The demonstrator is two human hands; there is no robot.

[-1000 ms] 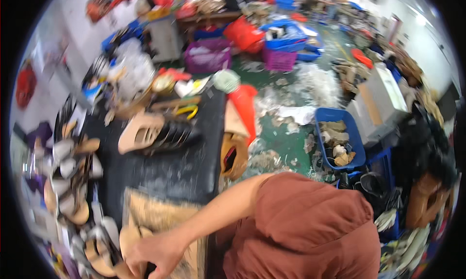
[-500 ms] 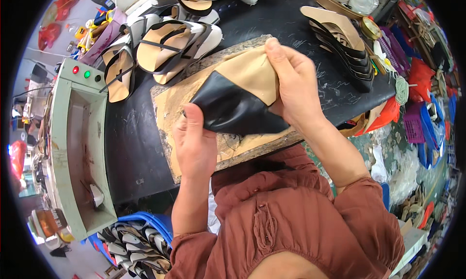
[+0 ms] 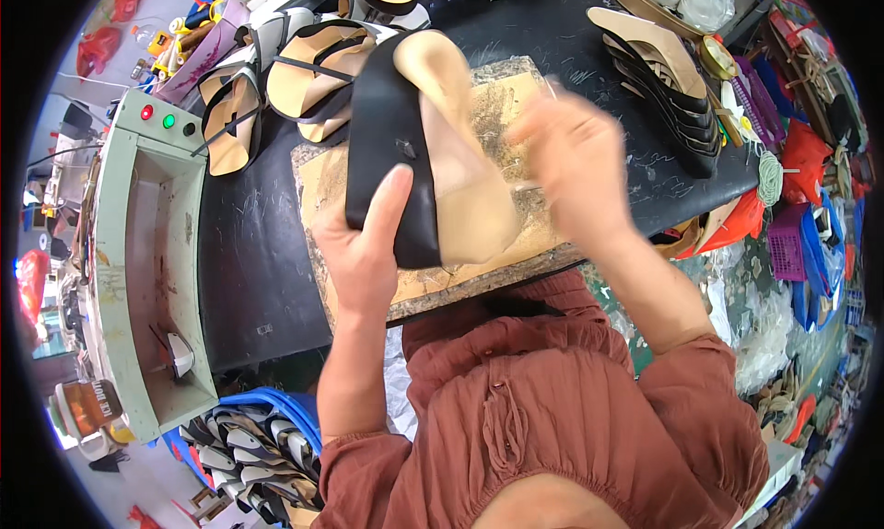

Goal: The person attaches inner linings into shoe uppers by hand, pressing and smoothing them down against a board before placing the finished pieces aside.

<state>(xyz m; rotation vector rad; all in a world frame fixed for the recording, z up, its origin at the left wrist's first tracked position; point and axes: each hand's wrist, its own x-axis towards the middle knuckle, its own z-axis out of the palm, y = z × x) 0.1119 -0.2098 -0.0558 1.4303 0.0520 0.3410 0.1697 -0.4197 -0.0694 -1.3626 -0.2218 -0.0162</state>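
A shoe upper (image 3: pixel 391 115), black on one side with a beige, partly blurred lining, is held up over the work board. My left hand (image 3: pixel 361 253) is closed on its lower left edge, with the thumb across the black face. To the right of the upper, and apart from it, is my right hand (image 3: pixel 580 165). Motion smears its fingers, so whether they hold anything cannot be made out. Beneath both hands lies a worn tan board (image 3: pixel 318 193) with rough, speckled edges.
Strappy sandal uppers (image 3: pixel 230 128) crowd the table's far left. A stack of black and beige uppers (image 3: pixel 668 78) stands far right. At left is a pale green machine housing (image 3: pixel 129 280) with coloured buttons. A blue-rimmed basket (image 3: pixel 285 405) of shoe parts sits below the table's (image 3: pixel 262 294) left.
The upper has been turned from lying sideways to standing upright, with its lining opened out to the right. My right hand has let go of it and moved slightly right.
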